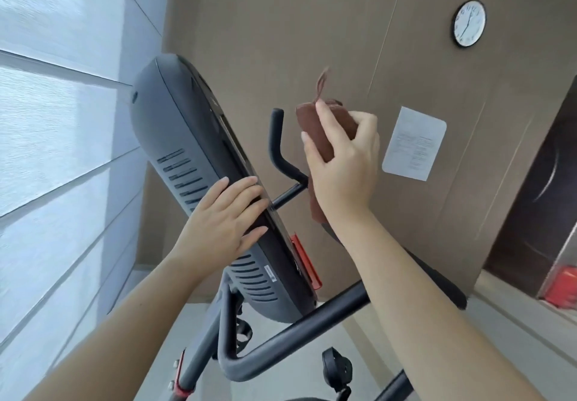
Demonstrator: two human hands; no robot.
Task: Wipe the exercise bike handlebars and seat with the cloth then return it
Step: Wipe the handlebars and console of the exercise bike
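Note:
The view is tilted. A dark grey exercise bike console [187, 163] fills the middle, with black handlebars [276, 144] curving up behind it and a lower bar [312, 319] running across the front. My right hand [340, 163] grips a brown cloth [309, 119] wrapped around the far handlebar grip, which the cloth hides. My left hand [224, 222] rests flat on the console's edge, fingers spread. The seat is not in sight.
A brown panelled wall [281, 25] stands behind the bike, with a round clock [469, 23] and a white paper notice [413, 143]. Window blinds [46, 119] fill the left. A red object [562, 288] sits in a niche at the right. A pedal [335, 366] shows below.

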